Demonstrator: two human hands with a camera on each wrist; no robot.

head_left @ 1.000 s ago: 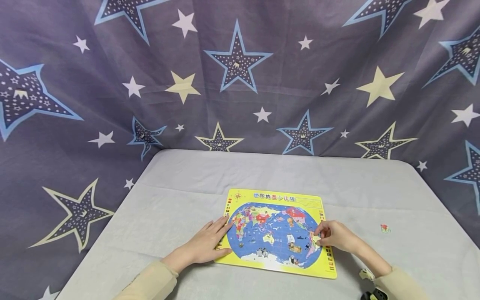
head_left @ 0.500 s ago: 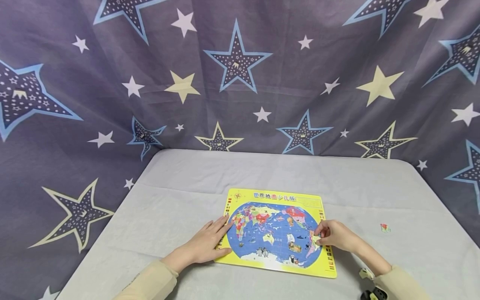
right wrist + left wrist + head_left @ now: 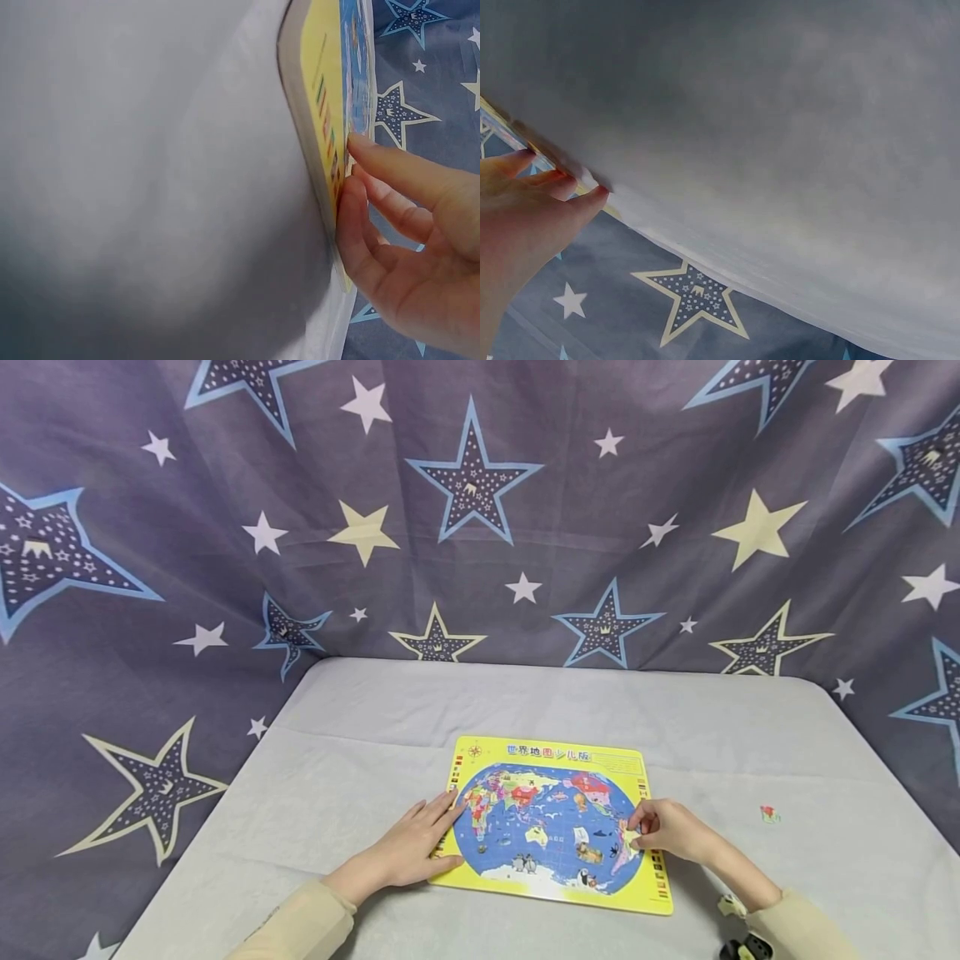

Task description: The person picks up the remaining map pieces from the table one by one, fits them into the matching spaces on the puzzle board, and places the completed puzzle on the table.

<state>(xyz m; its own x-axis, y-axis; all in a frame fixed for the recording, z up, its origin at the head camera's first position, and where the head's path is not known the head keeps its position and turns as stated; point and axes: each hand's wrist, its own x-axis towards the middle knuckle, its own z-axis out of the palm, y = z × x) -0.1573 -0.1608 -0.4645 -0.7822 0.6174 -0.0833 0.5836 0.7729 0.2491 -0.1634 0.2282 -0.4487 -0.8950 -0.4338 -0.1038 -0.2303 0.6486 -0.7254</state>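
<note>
Hardly anything has shifted: the left hand (image 3: 408,852) lies spread on the left edge of the map board (image 3: 553,825), near centre of the table (image 3: 375,710); the right hand (image 3: 675,832) bends its fingers at the right side, pinching unclear.

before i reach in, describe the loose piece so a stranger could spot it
On the grey table, find the yellow-bordered world map board. Go right, past the right hand, to a small red and green piece; it lies by itself, off the board.
</note>
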